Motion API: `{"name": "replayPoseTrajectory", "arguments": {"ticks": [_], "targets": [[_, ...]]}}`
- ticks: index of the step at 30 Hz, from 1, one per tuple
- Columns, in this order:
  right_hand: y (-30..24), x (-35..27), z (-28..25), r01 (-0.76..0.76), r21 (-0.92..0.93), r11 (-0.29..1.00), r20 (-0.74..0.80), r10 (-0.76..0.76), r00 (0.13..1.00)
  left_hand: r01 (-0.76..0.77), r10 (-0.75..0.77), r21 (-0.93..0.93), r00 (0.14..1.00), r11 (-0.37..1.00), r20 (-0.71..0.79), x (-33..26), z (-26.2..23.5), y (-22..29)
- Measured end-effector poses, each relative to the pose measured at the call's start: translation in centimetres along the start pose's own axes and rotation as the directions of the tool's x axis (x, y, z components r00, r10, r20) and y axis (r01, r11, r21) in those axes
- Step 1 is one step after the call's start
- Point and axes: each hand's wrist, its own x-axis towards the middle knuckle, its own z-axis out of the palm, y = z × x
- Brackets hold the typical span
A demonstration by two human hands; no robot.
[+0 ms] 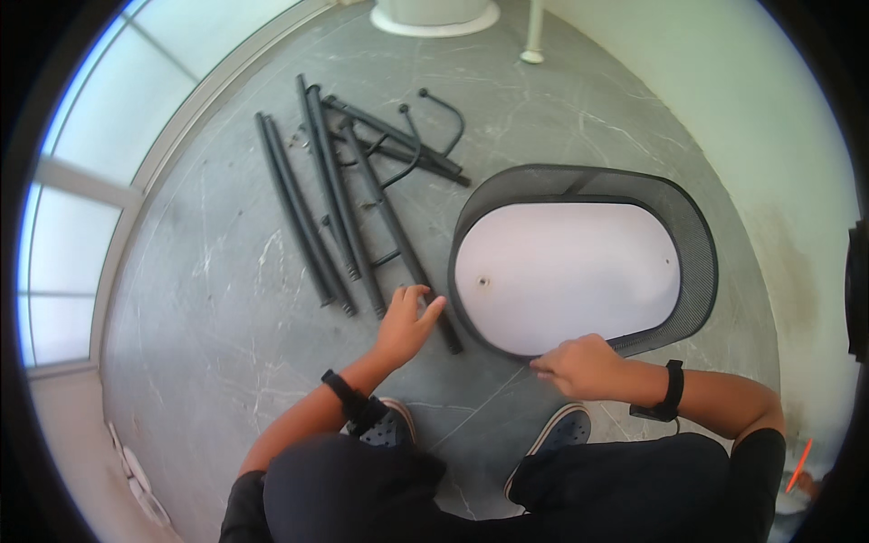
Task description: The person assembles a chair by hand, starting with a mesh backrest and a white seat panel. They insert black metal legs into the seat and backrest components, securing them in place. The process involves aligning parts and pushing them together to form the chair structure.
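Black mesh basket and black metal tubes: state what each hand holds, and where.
Right hand pinches the black mesh basket at its near rim. Left hand rests open on a black metal tube, no grip.

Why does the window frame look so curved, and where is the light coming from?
In the head view the fisheye lens bends the window frame near the rim; daylight enters there at the left, washing the panes out pale. The white panel inside the mesh basket is bright but not glaring. Both hands, left hand and right hand, look sharp.

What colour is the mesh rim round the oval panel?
Black mesh rim, framing a white oval panel; clearest in the head view.
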Motion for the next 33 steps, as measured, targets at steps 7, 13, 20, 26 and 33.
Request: {"name": "replayPoseTrajectory", "arguments": {"ticks": [7, 13, 20, 26, 33], "targets": [[0.0, 0.9, 2.4, -0.017, 0.068, 0.998, -0.089, 0.023, 0.996, -0.204, 0.293, 0.454, 0.947, 0.867, -0.133, 0.8, -1.1, -2.3], [0.7, -0.1, 2.8, -0.054, 0.046, 0.998, 0.017, 0.053, 0.998, -0.223, 0.489, 0.789, 0.865, 0.572, -0.110, 1.4, -4.0, -6.5], [1.5, -0.9, 3.1, -0.054, 0.114, 0.992, -0.047, 0.059, 0.997, -0.124, 0.453, 0.784, 0.866, 0.608, -0.214, 3.5, -7.3, -5.6], [1.5, 0.1, 2.9, 0.022, 0.062, 0.998, 0.043, -0.025, 0.999, 0.013, 0.354, 0.747, 0.875, 0.665, -0.330, 5.1, -9.7, -8.1], [2.2, 0.7, 2.8, -0.032, 0.100, 0.994, 0.137, 0.018, 0.990, 0.046, 0.290, 0.673, 0.879, 0.739, -0.379, 5.5, -9.2, -9.0]]}}
